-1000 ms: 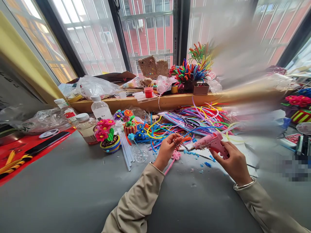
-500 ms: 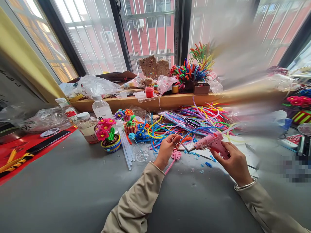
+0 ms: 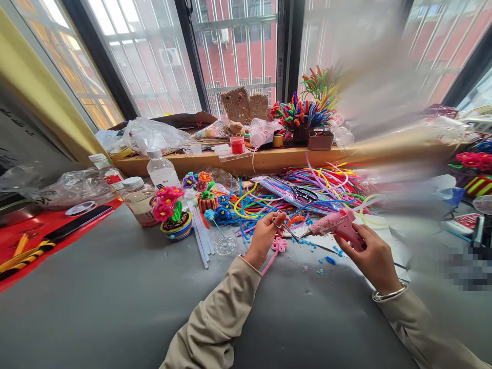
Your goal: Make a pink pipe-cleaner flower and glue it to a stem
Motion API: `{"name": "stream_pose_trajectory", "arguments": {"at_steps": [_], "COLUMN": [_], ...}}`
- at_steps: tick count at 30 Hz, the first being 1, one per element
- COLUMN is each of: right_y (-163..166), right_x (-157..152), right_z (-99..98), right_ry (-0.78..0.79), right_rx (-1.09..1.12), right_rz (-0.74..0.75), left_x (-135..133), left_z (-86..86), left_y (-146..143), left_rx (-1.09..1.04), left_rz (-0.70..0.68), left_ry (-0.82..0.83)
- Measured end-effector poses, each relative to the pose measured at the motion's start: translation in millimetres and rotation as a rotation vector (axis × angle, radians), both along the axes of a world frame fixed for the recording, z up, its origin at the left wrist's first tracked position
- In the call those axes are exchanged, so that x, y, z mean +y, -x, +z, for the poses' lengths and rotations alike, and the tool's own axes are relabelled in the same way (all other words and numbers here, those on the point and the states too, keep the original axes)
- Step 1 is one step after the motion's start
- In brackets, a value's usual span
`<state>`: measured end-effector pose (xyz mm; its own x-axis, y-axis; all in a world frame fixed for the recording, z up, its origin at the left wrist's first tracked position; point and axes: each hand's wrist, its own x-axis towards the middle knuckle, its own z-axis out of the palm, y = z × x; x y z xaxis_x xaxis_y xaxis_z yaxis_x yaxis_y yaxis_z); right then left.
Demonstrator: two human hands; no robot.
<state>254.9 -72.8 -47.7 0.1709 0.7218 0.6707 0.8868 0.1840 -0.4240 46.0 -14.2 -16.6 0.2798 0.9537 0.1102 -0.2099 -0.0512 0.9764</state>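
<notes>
My left hand (image 3: pixel 263 238) is closed around the ring handles of small scissors (image 3: pixel 289 231), whose blades point right. Just below its fingers is a pink pipe-cleaner flower (image 3: pixel 279 245), its stem running down beside my wrist; whether the same hand also grips it I cannot tell. A pink glue gun (image 3: pixel 334 225) is in my right hand (image 3: pixel 369 256), fingers wrapped about the grip. The gun lies level, its nozzle pointing left, close to the scissor tips. Blue fuzz scraps (image 3: pixel 329 260) lie on the grey table beneath.
Several clear glue sticks (image 3: pixel 202 236) lie left of my hands, beside a potted pink pipe-cleaner flower (image 3: pixel 169 210) and bottles (image 3: pixel 162 171). Behind are loose coloured pipe cleaners (image 3: pixel 326 179) and black-handled scissors (image 3: pixel 303 195). A cluttered wooden sill (image 3: pixel 184 163) runs under the window.
The glue gun's nozzle has shifted slightly right and up, leaving a small gap from the scissor tips. My left hand has stayed nearly still, still holding the scissors.
</notes>
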Motion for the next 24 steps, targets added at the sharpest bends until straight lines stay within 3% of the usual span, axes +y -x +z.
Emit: {"name": "stream_pose_trajectory", "arguments": {"at_steps": [24], "right_y": [-1.2], "right_x": [0.6], "right_z": [-1.5], "right_ry": [0.025], "right_rx": [0.025], "right_rz": [-0.033], "left_x": [-3.3], "left_z": [7.0], "left_y": [1.2], "left_rx": [-0.062], "left_rz": [-0.054], "left_ry": [0.091]}}
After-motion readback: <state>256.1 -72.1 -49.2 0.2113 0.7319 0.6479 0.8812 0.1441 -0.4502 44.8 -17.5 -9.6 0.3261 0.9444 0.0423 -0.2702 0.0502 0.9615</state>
